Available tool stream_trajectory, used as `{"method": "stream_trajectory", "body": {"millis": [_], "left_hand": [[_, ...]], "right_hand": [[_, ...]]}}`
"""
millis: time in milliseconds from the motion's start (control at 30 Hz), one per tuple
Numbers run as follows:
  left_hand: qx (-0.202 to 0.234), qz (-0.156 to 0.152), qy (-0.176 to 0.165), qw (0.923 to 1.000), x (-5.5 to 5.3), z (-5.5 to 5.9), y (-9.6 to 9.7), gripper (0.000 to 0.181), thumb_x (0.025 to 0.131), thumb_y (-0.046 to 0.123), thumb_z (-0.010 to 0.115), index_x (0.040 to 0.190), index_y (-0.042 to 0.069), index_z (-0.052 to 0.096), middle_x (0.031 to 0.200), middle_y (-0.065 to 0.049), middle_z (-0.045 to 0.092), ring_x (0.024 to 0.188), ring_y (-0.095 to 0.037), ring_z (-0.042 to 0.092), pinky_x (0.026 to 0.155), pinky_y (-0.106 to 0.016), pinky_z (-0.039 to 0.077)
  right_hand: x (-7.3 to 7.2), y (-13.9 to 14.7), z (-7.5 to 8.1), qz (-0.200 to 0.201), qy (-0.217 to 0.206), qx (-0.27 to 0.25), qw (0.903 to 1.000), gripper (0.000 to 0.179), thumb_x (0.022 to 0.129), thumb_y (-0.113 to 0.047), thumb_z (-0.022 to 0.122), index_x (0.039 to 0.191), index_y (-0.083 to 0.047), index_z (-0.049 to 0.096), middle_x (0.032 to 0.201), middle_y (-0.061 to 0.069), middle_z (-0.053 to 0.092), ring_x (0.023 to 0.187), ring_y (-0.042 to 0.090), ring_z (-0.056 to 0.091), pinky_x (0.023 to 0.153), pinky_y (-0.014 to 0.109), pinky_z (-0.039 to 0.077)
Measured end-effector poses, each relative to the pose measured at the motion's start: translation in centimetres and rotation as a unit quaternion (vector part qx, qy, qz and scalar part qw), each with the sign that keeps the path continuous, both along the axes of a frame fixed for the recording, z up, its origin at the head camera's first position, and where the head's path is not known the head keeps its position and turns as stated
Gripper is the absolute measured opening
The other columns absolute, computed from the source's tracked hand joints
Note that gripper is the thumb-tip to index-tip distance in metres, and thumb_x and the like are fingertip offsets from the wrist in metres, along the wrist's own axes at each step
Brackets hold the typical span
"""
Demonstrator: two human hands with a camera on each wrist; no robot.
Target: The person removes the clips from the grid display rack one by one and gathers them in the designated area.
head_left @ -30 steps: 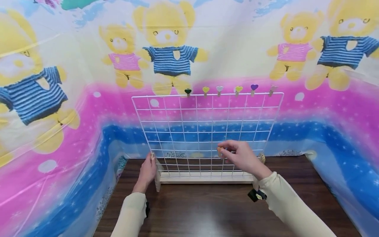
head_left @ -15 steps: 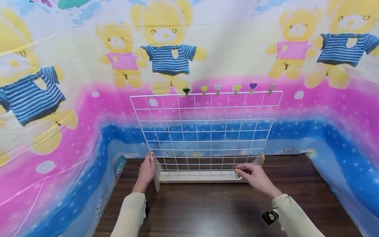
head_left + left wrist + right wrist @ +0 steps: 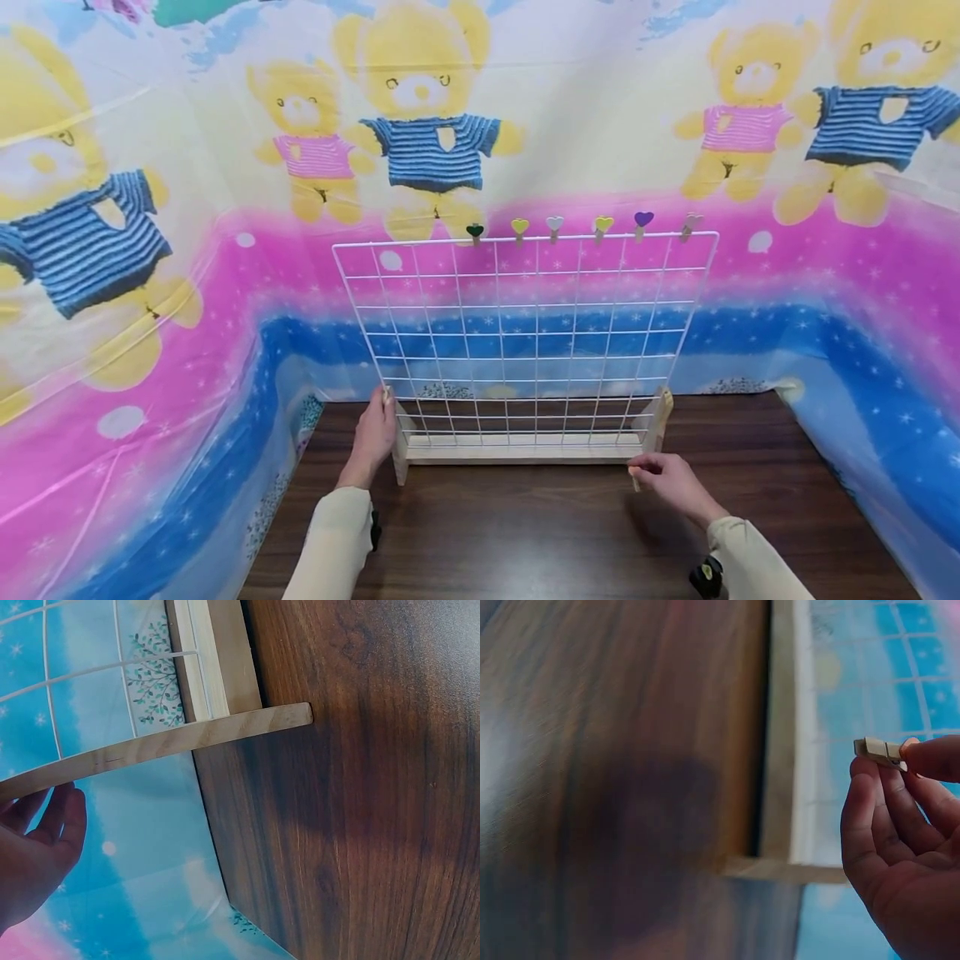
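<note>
My right hand (image 3: 671, 479) pinched a wooden clip (image 3: 881, 750) low by the grid rack (image 3: 525, 333)'s right foot; left hand (image 3: 375, 433), fingers relaxed, steadied its left edge. Next move probably needed setting the clip on the table (image 3: 525, 533).

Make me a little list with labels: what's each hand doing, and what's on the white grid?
Left hand: rests against the left edge of the white wire grid, fingers relaxed
Right hand: pinches a small wooden clothespin low above the table
Grid stand: wooden base, upright
Grid's top wire: six heart clips in a row
Behind: teddy bear backdrop
</note>
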State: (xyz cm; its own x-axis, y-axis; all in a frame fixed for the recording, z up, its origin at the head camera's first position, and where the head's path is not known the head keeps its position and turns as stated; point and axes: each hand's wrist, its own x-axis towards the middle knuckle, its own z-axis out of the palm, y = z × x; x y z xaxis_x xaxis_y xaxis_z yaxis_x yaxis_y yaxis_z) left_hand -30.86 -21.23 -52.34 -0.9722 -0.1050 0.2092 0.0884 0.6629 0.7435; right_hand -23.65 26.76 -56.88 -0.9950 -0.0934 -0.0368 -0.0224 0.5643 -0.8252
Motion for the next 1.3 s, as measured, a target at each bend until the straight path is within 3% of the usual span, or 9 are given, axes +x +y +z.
{"method": "stream_trajectory", "body": {"millis": [267,433,633,833,1100,1300], "left_hand": [[0.001,-0.002,-0.003,1.0,-0.1,0.0,0.0,0.036,0.104,0.023,0.032,0.136,0.005,0.036,0.104,-0.022,0.057,0.092,-0.036,0.056,0.077,-0.051,0.044],[0.002,-0.002,-0.001,1.0,-0.2,0.1,-0.2,0.036,0.104,0.022,0.032,0.135,0.005,0.037,0.107,-0.022,0.057,0.093,-0.036,0.056,0.077,-0.051,0.043],[-0.006,-0.002,-0.004,1.0,-0.3,0.0,-0.2,0.038,0.104,0.022,0.032,0.138,0.005,0.034,0.116,-0.026,0.056,0.1,-0.041,0.056,0.08,-0.054,0.043],[-0.005,-0.004,-0.005,1.0,-0.4,0.0,-0.3,0.04,0.105,0.025,0.03,0.14,0.005,0.032,0.119,-0.027,0.055,0.104,-0.042,0.055,0.083,-0.054,0.042],[-0.003,-0.005,-0.008,1.0,-0.3,-0.4,-0.2,0.039,0.105,0.025,0.03,0.139,0.006,0.032,0.114,-0.025,0.056,0.1,-0.04,0.057,0.08,-0.054,0.043],[0.0,-0.007,-0.001,1.0,-0.4,-0.4,-0.2,0.04,0.105,0.025,0.03,0.139,0.005,0.032,0.113,-0.025,0.056,0.099,-0.04,0.057,0.08,-0.053,0.042]], "right_hand": [[0.0,1.2,-3.1,-0.017,-0.02,0.016,0.9995,0.02,0.091,-0.011,0.062,0.106,0.0,0.069,0.097,0.009,0.067,0.078,0.015,0.058,0.064,0.031,0.047],[-0.1,1.0,-4.2,0.006,-0.007,0.017,0.9998,0.016,0.089,-0.012,0.065,0.099,-0.001,0.069,0.08,0.004,0.065,0.068,0.015,0.057,0.059,0.029,0.046],[0.1,0.2,-5.0,0.032,-0.011,0.01,0.9994,0.015,0.088,-0.017,0.068,0.094,-0.003,0.069,0.075,0.0,0.065,0.061,0.016,0.058,0.055,0.03,0.046],[0.1,-0.3,-6.0,0.056,-0.007,0.015,0.9983,0.008,0.086,-0.012,0.068,0.088,-0.004,0.068,0.072,0.0,0.064,0.059,0.015,0.058,0.053,0.029,0.046],[0.7,-0.4,-7.1,0.054,-0.007,0.012,0.9985,0.005,0.085,-0.006,0.067,0.086,-0.001,0.067,0.072,0.002,0.064,0.056,0.015,0.06,0.052,0.028,0.048],[0.8,-0.4,-6.9,0.039,-0.008,0.01,0.9992,0.005,0.085,-0.005,0.068,0.085,0.0,0.068,0.072,0.004,0.064,0.056,0.016,0.06,0.052,0.028,0.048]]}}
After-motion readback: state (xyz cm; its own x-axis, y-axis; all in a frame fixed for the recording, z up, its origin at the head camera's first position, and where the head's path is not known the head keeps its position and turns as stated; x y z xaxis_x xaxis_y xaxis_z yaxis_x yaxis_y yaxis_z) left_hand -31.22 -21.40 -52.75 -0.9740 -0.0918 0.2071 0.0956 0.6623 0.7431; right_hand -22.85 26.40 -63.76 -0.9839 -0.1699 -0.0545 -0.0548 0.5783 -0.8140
